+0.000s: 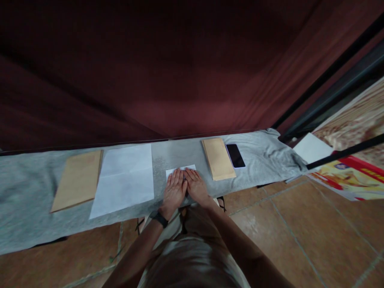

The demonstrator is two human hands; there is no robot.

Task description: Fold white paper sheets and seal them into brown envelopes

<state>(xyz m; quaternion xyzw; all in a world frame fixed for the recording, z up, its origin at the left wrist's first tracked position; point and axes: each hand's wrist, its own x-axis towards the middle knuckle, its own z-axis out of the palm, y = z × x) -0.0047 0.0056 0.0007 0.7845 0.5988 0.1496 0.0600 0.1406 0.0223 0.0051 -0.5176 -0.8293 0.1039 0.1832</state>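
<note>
Both of my hands lie flat, side by side, on a small folded white paper (189,166) at the near middle of the cloth-covered surface. My left hand (175,188), below a dark wristband, covers the paper's left part with fingers stretched out. Over the right part rests my right hand (195,185), fingers also extended, its tips close to the left hand's. Most of the folded paper is hidden beneath them. Left of my hands is a larger white sheet (124,180) with a crease across it. To their right lies a stack of brown envelopes (220,159).
Another brown envelope stack (77,180) lies at the left, against the white sheet. A smartphone (235,155) sits beside the right stack. Grey cloth (267,160) covers the narrow surface, wrinkled at its right end. A dark red curtain (180,80) hangs behind; colourful packaging (354,178) is at far right.
</note>
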